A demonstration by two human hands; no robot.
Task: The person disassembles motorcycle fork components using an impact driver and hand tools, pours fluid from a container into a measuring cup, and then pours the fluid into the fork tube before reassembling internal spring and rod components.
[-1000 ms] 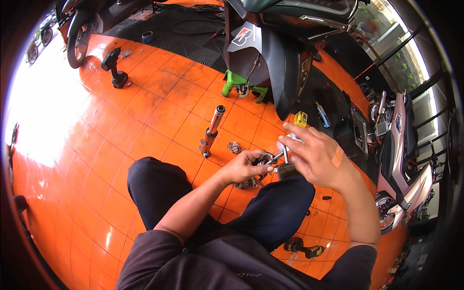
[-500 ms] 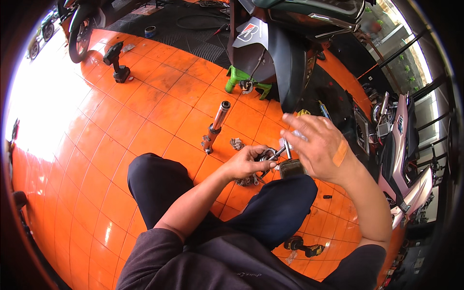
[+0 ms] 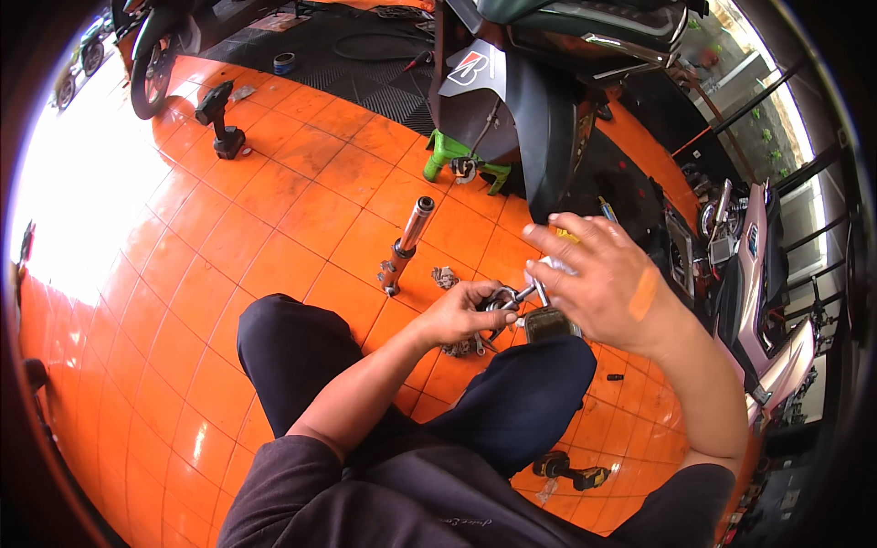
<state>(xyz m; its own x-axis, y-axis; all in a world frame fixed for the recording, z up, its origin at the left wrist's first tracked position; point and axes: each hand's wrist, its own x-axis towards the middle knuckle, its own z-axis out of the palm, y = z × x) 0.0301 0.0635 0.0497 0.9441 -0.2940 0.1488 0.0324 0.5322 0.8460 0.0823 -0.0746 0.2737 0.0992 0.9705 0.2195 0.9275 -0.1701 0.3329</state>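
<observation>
My left hand is closed on a dark, rounded metal part above my knees; its exact kind is hard to make out. A short metal shaft sticks out from that part toward the right. My right hand, with a tan plaster on its back, hovers to the right with fingers stretched and spread. Under its fingers, something whitish is partly hidden. A shiny metal rod slants up from a dark, squarish container beside my right knee.
A fork leg stands upright ahead, near crumpled rags. Cordless drivers lie at far left and near right. A scooter body stands over a green stool. A pink scooter is at right.
My right hand has shifted slightly, fingers still spread. The part in my left hand has turned a little, with more of its round opening showing. The view has tilted slightly.
</observation>
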